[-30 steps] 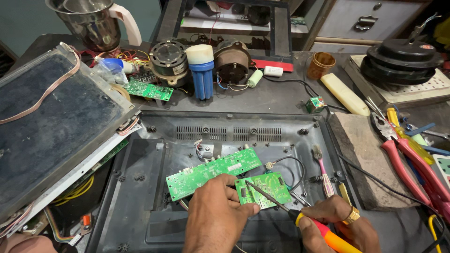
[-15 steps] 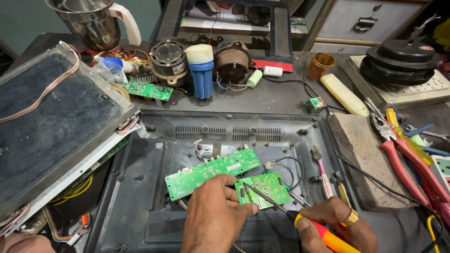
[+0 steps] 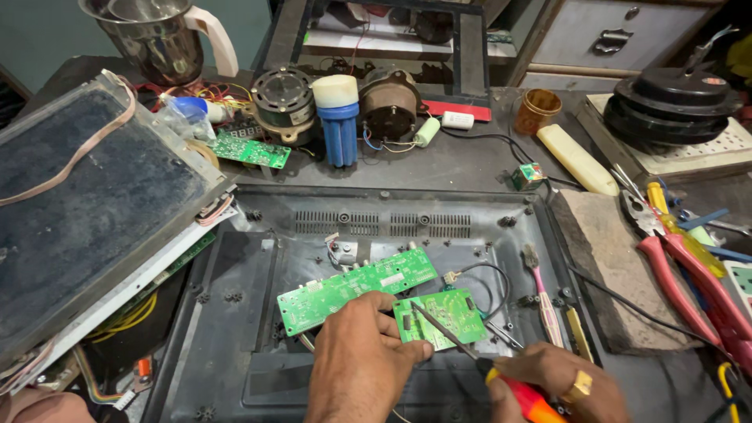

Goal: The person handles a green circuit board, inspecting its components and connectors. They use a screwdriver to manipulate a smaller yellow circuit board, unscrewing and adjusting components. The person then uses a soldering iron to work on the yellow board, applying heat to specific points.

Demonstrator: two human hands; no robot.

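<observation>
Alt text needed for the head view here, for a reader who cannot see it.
A person's left hand steadies a small green circuit board inside an opened black appliance shell, while the right hand holds a red and yellow screwdriver with its tip on that board. A longer green board lies beside it; motors, pliers and a steel jug crowd the workbench.

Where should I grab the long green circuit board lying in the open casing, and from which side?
Take the long board by its far right end, near the wires, pinching the bare long edges from above. It lies flat and tilted; the left hand covers its near middle, and the small board crowds the near right.
</observation>
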